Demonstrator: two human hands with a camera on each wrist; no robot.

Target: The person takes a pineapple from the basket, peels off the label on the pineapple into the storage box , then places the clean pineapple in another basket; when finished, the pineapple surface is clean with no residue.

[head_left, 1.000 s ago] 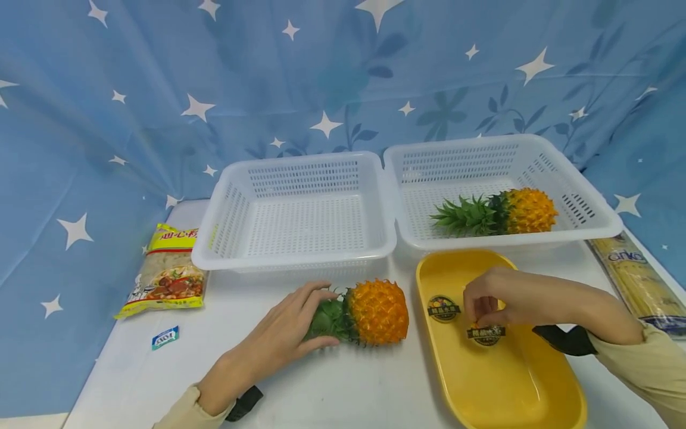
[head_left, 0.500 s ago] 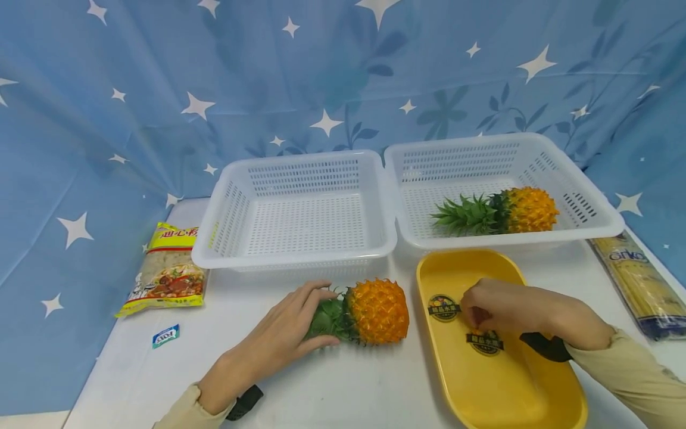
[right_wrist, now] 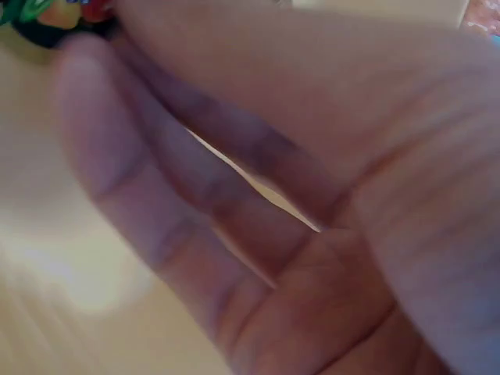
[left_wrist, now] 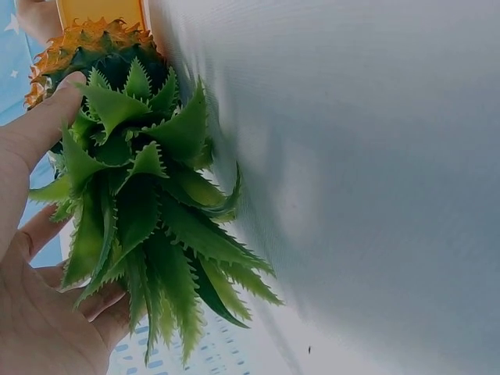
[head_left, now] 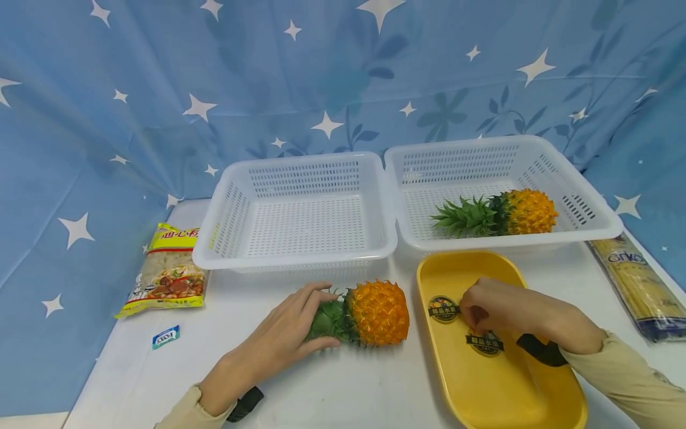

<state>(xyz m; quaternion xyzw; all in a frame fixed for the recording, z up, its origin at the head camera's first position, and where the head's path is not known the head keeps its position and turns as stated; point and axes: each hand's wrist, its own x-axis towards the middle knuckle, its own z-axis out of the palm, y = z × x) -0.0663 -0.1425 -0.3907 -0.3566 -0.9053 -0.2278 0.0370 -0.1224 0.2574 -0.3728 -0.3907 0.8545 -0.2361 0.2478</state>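
Observation:
A small orange pineapple [head_left: 378, 313] lies on its side on the white table. My left hand [head_left: 286, 328] grips its leafy crown, thumb toward me and fingers on the far side. In the left wrist view the green leaves [left_wrist: 148, 180] hang beside the palm. Inside the yellow basin [head_left: 514, 387], my right hand [head_left: 501, 307] has curled fingers, with thumb and fingertips pinching at the upper edge of a round fruit sticker [head_left: 485, 344]. A second round sticker [head_left: 443, 310] lies left of it. The right wrist view is blurred and mostly filled by the palm and fingers.
Two white slotted baskets stand at the back; the left basket [head_left: 295, 262] is nearer the middle. The right basket [head_left: 509, 242] holds another pineapple [head_left: 527, 211]. A noodle bag [head_left: 168, 268] and small blue packet [head_left: 165, 337] lie left; a pasta pack [head_left: 638, 280] lies right.
My right hand has lowered slightly toward the front of the basin, its wrist shifting left. The sticker under it has turned and sits slightly lower. My left hand and the pineapple stay put.

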